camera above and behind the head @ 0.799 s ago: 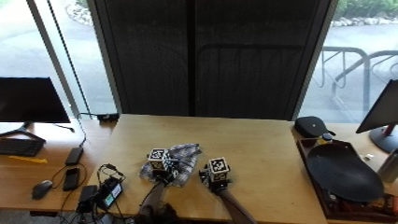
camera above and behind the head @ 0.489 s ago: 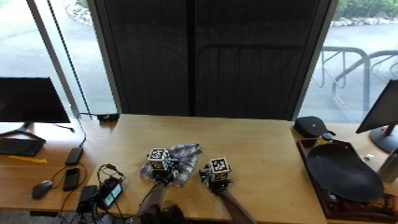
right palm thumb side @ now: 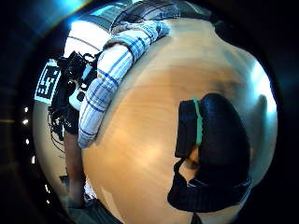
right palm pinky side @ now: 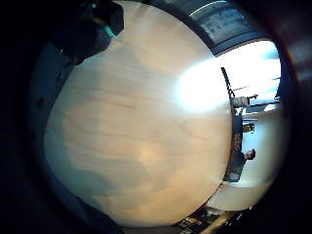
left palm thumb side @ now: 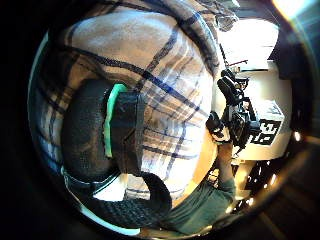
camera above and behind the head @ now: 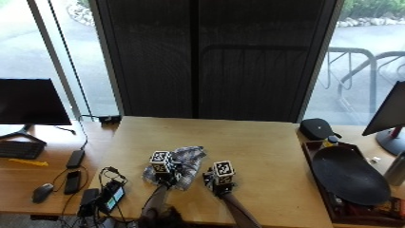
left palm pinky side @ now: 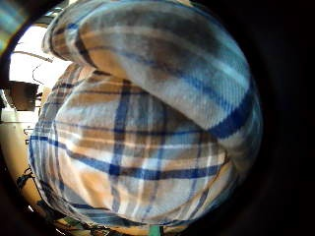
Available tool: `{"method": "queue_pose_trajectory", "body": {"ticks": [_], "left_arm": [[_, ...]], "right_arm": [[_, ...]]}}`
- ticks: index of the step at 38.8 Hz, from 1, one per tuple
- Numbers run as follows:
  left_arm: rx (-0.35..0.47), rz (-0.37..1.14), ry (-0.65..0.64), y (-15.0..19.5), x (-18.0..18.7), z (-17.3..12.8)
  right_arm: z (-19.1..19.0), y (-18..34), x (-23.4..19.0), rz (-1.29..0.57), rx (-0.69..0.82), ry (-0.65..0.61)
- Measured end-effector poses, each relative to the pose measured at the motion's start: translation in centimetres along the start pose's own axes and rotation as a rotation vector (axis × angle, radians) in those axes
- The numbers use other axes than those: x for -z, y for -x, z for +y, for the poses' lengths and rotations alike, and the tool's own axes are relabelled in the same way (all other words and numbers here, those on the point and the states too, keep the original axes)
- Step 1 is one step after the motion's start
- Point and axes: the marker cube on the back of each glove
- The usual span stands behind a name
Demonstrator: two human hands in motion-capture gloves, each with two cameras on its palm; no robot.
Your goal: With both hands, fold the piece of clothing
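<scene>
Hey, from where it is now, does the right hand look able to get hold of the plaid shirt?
Probably yes. The right hand is over bare table right beside the plaid shirt, and nothing lies between them. The left hand is on the shirt's other side.

A light wooden table (camera above and behind the head: 265,142) carries the things. On it, near the front edge at about 7 o'clock from its middle, lies a bunched plaid garment (camera above and behind the head: 187,161). At 8 o'clock, by the left edge, lie cables and a small device (camera above and behind the head: 109,197).
</scene>
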Motion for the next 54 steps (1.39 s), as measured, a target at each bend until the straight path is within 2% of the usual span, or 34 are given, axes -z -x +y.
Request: {"method": "queue_pose_trajectory", "body": {"ticks": [5,10,14,19,25,29,33,38,47,52,54], "left_arm": [[-0.039,0.04,0.023,0.4,0.1,-0.4],[-0.122,0.197,0.037,0.2,0.7,-0.7],[-0.104,0.233,0.006,0.5,1.3,-0.7],[-0.116,0.225,-0.025,0.8,1.4,-1.0],[-0.109,0.181,-0.058,1.2,1.2,-1.6],[-0.099,0.202,-0.038,1.1,1.2,-1.3],[-0.102,0.286,0.008,0.6,1.2,-0.4],[-0.052,0.251,0.017,1.0,1.0,-0.1],[-0.082,0.233,-0.013,1.2,1.0,-0.9],[-0.094,0.22,-0.042,0.9,1.0,-1.0],[-0.078,0.205,-0.041,0.8,0.9,-1.0]], "right_arm": [[-0.6,-0.2,0.0,-0.004,0.003,-0.033],[-1.3,-0.9,0.1,0.032,-0.006,-0.087],[-0.5,0.1,0.0,-0.018,-0.001,-0.064],[0.5,-0.4,0.1,0.048,-0.034,-0.016],[-0.1,-0.8,0.3,0.07,-0.032,-0.068],[0.2,-0.7,0.2,0.072,-0.021,-0.042],[-0.5,-0.7,0.3,0.068,0.0,-0.087],[-1.0,-0.6,0.3,0.058,0.012,-0.12],[-1.0,0.0,0.0,0.001,0.034,-0.096],[0.0,-0.6,0.1,0.062,0.001,-0.046],[0.0,-1.2,0.4,0.12,-0.006,-0.067]]}}
